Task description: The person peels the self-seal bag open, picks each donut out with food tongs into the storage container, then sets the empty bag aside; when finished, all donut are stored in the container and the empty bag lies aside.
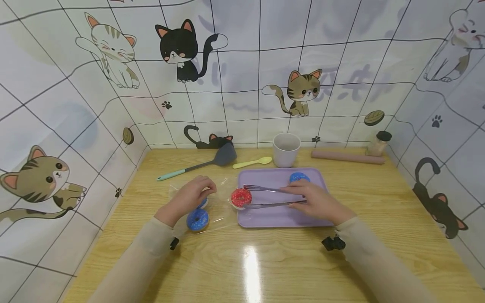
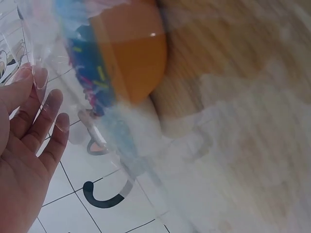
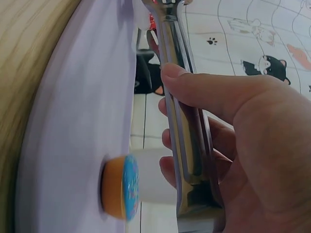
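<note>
**Tongs on the red donut, other hand on the bag**

Right hand (image 1: 316, 202) is wrapped around a pair of metal tongs (image 1: 270, 197), thumb on top and fingers (image 3: 194, 92) curled round the arms, clamped on them. The tong tips sit on either side of a red sprinkled donut (image 1: 241, 197), which is at the left edge of the purple tray (image 1: 282, 216), partly over the rim. Can't tell if the tips actually squeeze it or just bracket it.

Left hand (image 1: 189, 197) rests on a clear plastic bag (image 1: 217, 210) lying on the wooden tabletop (image 1: 265, 261), just left of the tray. In the wrist view its fingers (image 2: 46, 121) look fairly straight and together against the plastic. A blue sprinkled donut (image 1: 197, 219) sits in the bag right by that hand.

Another blue donut (image 1: 299, 177) is at the tray's far side. Behind the tray: a white cup (image 1: 286, 150), yellow spoon (image 1: 252, 162), a spatula (image 1: 197, 165), a rolling pin (image 1: 346, 157) and a small jar (image 1: 379, 144).
</note>
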Demonstrator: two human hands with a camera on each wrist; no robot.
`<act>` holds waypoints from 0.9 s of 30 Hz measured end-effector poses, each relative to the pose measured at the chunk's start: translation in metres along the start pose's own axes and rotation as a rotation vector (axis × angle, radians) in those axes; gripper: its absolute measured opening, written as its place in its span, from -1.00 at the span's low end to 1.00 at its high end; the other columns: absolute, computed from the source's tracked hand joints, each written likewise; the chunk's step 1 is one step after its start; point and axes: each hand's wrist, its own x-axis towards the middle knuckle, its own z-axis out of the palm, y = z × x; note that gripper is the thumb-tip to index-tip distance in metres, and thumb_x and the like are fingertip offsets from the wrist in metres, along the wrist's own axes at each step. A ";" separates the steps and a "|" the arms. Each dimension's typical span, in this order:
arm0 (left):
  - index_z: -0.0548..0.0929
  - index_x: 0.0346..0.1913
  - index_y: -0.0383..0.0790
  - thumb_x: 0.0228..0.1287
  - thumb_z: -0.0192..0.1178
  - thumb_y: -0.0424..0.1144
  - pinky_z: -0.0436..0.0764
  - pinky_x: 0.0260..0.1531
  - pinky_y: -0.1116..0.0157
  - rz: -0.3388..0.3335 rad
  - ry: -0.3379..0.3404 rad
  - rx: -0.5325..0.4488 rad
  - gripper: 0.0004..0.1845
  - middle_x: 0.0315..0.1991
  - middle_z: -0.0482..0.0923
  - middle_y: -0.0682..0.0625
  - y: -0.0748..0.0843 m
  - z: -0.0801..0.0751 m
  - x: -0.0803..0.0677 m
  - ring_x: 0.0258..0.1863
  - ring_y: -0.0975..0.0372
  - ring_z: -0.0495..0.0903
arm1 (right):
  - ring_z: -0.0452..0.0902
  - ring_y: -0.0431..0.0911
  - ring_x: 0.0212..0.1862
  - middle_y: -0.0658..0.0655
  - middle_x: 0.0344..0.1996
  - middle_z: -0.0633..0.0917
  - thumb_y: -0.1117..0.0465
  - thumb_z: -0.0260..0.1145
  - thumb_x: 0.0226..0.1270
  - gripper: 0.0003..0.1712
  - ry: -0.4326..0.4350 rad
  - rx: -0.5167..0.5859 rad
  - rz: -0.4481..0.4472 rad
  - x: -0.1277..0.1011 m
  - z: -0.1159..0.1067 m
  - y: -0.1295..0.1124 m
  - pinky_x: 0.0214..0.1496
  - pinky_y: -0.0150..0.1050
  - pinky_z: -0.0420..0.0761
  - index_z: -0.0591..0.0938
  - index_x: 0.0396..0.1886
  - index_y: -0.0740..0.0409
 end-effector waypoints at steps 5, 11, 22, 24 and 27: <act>0.70 -0.16 -0.14 0.47 0.25 -0.35 0.64 -0.01 0.14 0.018 0.013 0.008 -0.94 -0.16 0.65 0.04 -0.002 0.003 0.000 -0.10 0.19 0.56 | 0.59 0.11 0.22 0.16 0.17 0.69 0.21 0.57 0.23 -0.36 0.034 -0.034 0.028 -0.016 -0.006 0.015 0.23 0.15 0.62 0.65 0.34 -0.01; 0.70 -0.16 -0.14 0.45 0.26 -0.37 0.65 0.00 0.13 0.023 0.008 0.015 -0.94 -0.15 0.65 0.04 -0.002 0.004 0.001 -0.08 0.18 0.57 | 0.60 0.09 0.20 0.13 0.14 0.69 0.22 0.56 0.25 -0.37 0.031 -0.084 0.076 -0.028 -0.013 0.025 0.21 0.13 0.64 0.64 0.34 -0.01; 0.69 -0.15 -0.14 0.46 0.25 -0.35 0.64 -0.04 0.15 0.038 0.002 0.033 -0.95 -0.16 0.65 0.03 -0.003 0.003 0.001 -0.12 0.18 0.55 | 0.57 0.17 0.20 0.22 0.13 0.67 0.22 0.54 0.28 -0.38 0.092 -0.161 0.145 -0.037 -0.019 0.037 0.18 0.20 0.62 0.63 0.34 0.10; 0.69 -0.14 -0.12 0.47 0.25 -0.35 0.64 -0.05 0.15 0.039 0.001 0.032 -0.94 -0.16 0.64 0.03 -0.004 0.003 0.001 -0.12 0.19 0.55 | 0.56 0.17 0.20 0.23 0.14 0.67 0.22 0.53 0.29 -0.39 0.099 -0.170 0.155 -0.037 -0.019 0.039 0.17 0.21 0.62 0.62 0.34 0.10; 0.70 -0.13 -0.14 0.47 0.25 -0.34 0.64 -0.04 0.15 0.035 -0.004 0.025 -0.95 -0.16 0.64 0.04 -0.003 0.002 0.001 -0.11 0.19 0.55 | 0.55 0.15 0.17 0.23 0.13 0.67 0.21 0.52 0.30 -0.39 0.104 -0.181 0.168 -0.038 -0.018 0.041 0.14 0.19 0.63 0.62 0.35 0.08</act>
